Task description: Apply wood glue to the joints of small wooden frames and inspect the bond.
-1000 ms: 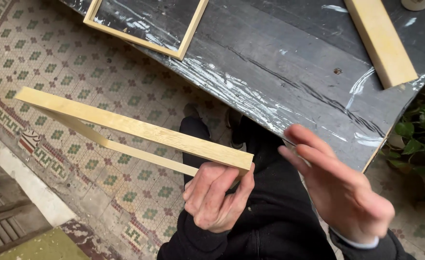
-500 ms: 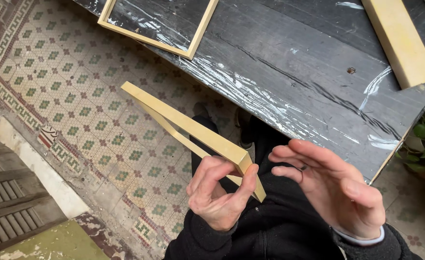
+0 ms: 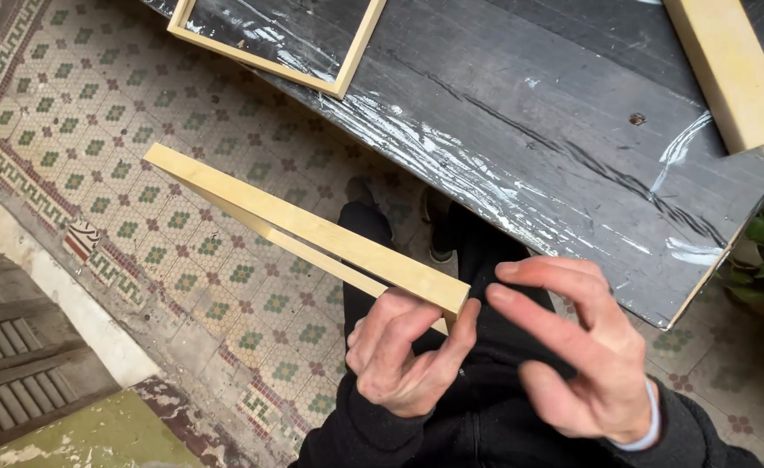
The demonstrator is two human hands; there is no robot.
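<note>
Left hand (image 3: 399, 360) fingers are pinching the near corner of the pale wooden frame (image 3: 313, 232), which is jutting toward 10 o'clock over the tiled floor (image 3: 139, 225), edge-on for viewing; right hand (image 3: 585, 355) is hovering at 3 o'clock, fingers released; desk (image 3: 529, 139) is lying at 12 o'clock.

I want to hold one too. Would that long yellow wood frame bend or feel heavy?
Probably stiff: the wooden frame juts out straight from the left hand without drooping. Likely light, since fingers at one corner carry it. Its thin strips might snap if twisted.
</note>
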